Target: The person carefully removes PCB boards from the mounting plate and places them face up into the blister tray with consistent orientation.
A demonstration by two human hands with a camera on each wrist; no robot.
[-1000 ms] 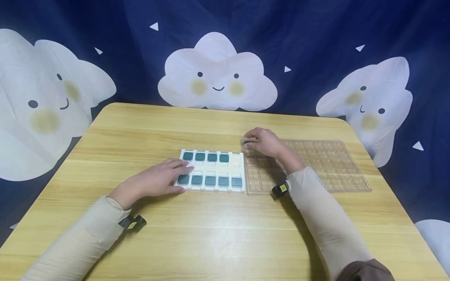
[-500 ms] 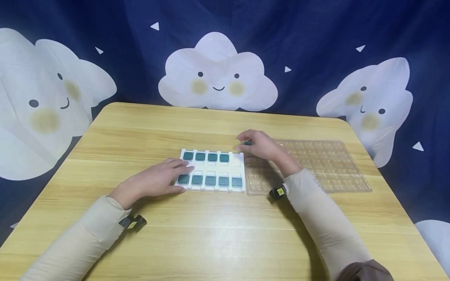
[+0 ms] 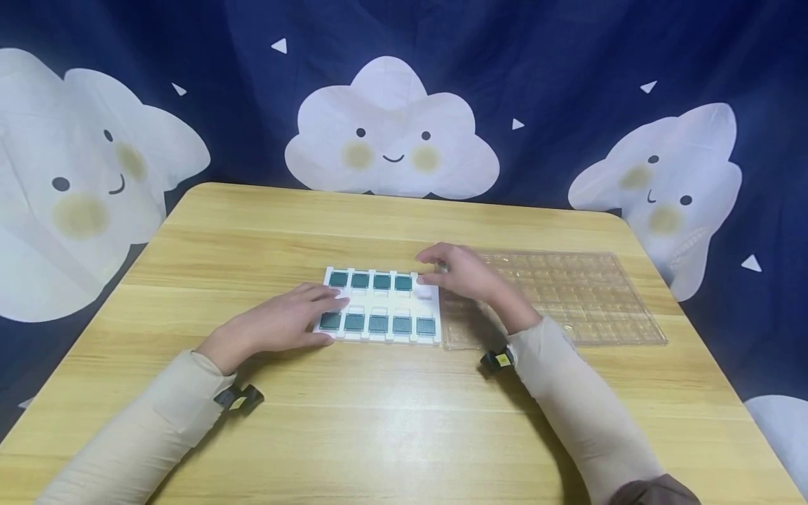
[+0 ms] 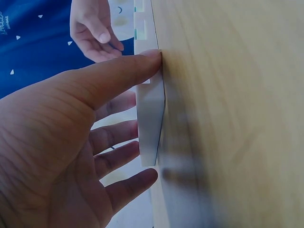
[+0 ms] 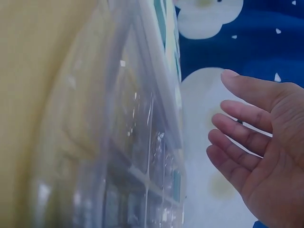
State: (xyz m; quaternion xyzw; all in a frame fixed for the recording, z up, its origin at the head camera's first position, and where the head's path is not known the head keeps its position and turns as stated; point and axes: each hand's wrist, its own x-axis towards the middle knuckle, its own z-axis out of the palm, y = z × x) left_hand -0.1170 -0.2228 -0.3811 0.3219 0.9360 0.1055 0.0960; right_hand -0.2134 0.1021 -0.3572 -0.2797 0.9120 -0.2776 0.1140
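Right hand point(image 3: 466, 272) over white tray's point(image 3: 394, 300) corner, grip parted, empty.
Left hand point(image 3: 278, 319) touches tray, fingers spread.

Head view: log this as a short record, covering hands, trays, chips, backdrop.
left hand: thumb touches edge of white tray, fingers over its left end
right hand: by far right corner of white tray, holding nothing visible; contact unclear
white tray: flat on table, left of clear tray
chips: nine visible; four far row, five near row
clear tray: partly behind right hand
backdrop: dark blue, white clouds
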